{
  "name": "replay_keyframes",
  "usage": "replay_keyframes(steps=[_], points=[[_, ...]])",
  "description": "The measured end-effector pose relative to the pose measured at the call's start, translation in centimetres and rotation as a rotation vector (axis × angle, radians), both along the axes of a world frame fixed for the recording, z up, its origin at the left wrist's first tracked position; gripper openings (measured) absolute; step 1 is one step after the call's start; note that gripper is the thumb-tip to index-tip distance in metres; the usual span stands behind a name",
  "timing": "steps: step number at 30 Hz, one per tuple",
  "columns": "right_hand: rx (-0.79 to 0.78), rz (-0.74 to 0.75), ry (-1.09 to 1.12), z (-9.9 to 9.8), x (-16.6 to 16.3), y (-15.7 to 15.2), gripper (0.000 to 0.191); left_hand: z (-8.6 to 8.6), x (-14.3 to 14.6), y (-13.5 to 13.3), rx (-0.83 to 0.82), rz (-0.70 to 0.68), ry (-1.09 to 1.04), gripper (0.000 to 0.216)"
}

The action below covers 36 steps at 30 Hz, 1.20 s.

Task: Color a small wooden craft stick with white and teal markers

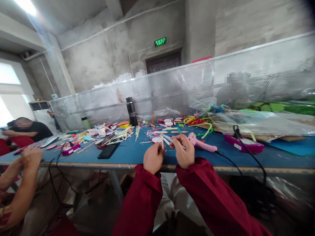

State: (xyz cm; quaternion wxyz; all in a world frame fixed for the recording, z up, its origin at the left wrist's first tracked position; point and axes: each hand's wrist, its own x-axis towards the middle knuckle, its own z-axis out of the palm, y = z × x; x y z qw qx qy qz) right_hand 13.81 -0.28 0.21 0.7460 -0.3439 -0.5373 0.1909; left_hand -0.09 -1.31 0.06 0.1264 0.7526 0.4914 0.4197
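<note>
Over the front edge of the blue table, my left hand (pixel 154 158) pinches a short, pale wooden craft stick (pixel 162 142) upright between thumb and fingers. My right hand (pixel 184 151) is closed on a slim, whitish pen-like stick (pixel 167 139), its end pointing toward the left hand. Whether it is a pen cannot be made out. Just right of the right hand lies a pink hot glue gun (pixel 206 145) with a black cord. Behind my hands is a small white disc with a red rim (pixel 156 140), partly covered.
Craft sticks (pixel 124 133) and bright scraps crowd the blue table (pixel 133 154). A black phone (pixel 108 151), black thermos (pixel 131 111) and purple box with a cord (pixel 243 144) stand around. Plastic bags (pixel 265 123) lie right. A co-worker's hands (pixel 33 155) are at left.
</note>
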Motion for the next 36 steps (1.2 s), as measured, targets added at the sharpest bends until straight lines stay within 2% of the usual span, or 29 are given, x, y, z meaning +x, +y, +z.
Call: replay_keyframes(steps=[36], points=[[0.033,0.012,-0.018,-0.04,0.05,-0.02,0.013,0.05,-0.01,-0.01,-0.009,0.001,-0.013,0.011]])
